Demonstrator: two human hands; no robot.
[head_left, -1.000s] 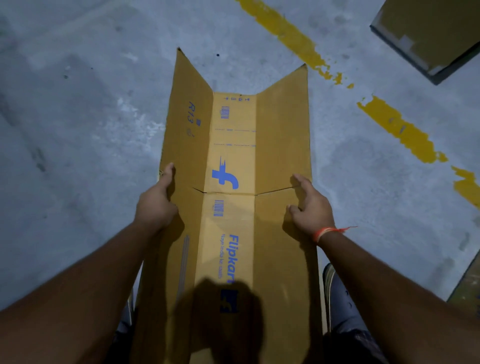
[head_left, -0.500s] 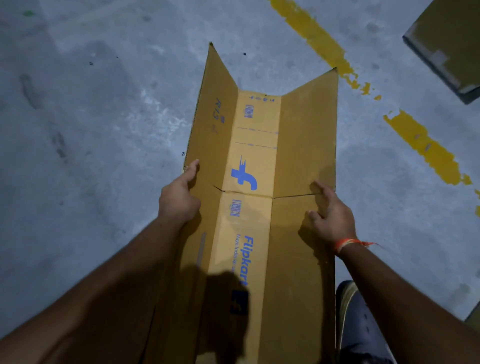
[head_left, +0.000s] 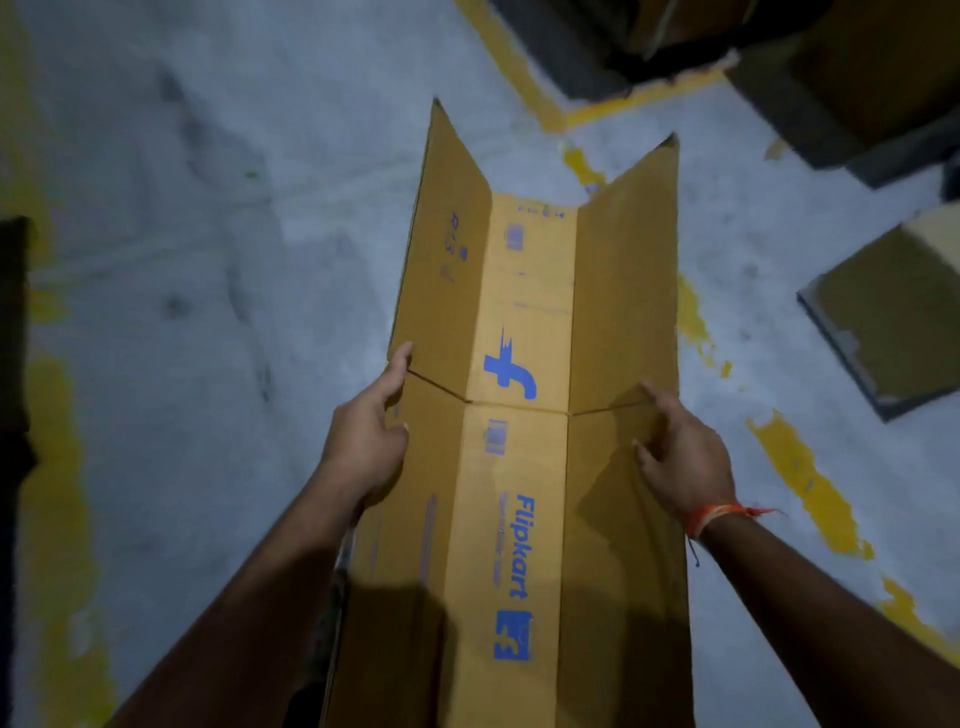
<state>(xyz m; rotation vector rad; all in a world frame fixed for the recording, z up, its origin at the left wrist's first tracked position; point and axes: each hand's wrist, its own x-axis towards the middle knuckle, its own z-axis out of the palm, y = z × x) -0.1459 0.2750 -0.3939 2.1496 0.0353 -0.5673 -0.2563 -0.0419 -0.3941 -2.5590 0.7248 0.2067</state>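
Observation:
A long brown cardboard box (head_left: 530, 322), unfolded into a trough with blue Flipkart printing on its middle panel, stretches away from me over the grey floor. Both side panels stand raised. My left hand (head_left: 366, 431) grips the left panel's outer edge near the cross crease, thumb inside and fingers behind. My right hand (head_left: 680, 452) holds the right panel at the same crease, fingers curled over its edge. An orange thread is tied around my right wrist.
The concrete floor (head_left: 208, 260) carries worn yellow painted lines (head_left: 800, 478). A flat cardboard piece (head_left: 893, 317) lies at the right. Dark stacked boxes (head_left: 831, 62) fill the top right corner. A dark object (head_left: 10, 332) sits at the left edge.
The view has tilted up and shifted, bringing the dark boxes and more yellow lines into sight. Both hands stay at the crease on the side panels, the box lifted slightly further forward.

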